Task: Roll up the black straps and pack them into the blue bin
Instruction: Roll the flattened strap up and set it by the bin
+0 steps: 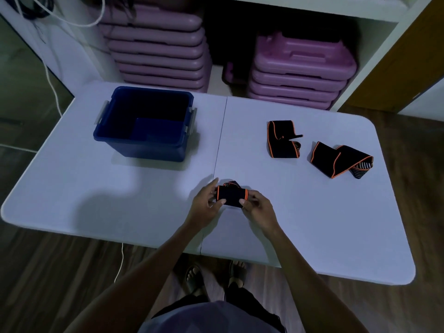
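A rolled black strap with orange edging [231, 195] is held just above the white table [120, 200] near its front middle. My left hand [206, 204] grips its left end and my right hand [257, 209] grips its right end, thumbs on top. Two loose black straps lie at the right: one folded strap [282, 140] and, further right, a second unrolled strap [338, 159] showing a striped inner side. The blue bin [144, 146] stands open at the back left, with nothing visible inside it.
Stacks of purple plastic cases [158, 46] fill white shelving behind the table. A white cable [51, 82] hangs at the left over the wooden floor. My sandalled feet [194, 277] show under the table's front edge.
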A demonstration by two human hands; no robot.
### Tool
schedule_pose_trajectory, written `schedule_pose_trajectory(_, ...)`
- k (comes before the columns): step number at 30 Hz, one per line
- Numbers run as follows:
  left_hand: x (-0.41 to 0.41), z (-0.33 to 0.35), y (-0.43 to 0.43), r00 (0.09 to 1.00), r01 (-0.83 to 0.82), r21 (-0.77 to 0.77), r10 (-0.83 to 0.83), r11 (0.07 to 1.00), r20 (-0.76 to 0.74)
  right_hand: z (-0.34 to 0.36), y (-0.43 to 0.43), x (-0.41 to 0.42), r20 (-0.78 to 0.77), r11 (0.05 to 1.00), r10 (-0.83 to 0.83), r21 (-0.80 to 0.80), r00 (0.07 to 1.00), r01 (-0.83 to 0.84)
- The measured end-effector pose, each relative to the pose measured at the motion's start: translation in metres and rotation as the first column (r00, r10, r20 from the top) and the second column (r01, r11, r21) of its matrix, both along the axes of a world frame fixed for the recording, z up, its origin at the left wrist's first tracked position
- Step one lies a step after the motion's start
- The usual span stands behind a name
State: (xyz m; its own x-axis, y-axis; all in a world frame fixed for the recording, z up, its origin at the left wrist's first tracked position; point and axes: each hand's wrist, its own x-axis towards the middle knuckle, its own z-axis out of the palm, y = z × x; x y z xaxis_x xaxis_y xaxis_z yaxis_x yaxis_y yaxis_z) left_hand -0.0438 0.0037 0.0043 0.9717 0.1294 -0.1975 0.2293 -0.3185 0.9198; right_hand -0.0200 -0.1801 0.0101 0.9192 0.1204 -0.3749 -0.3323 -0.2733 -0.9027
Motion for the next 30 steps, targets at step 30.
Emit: schedule_pose_trajectory(30,-0.037,-0.010,0.262,0.980,-0.107,0.764,0.196,0.636,-0.025,-0.019,0.293,0.033,0.162,0.452,0.865,-0.664,0.475,-0.596)
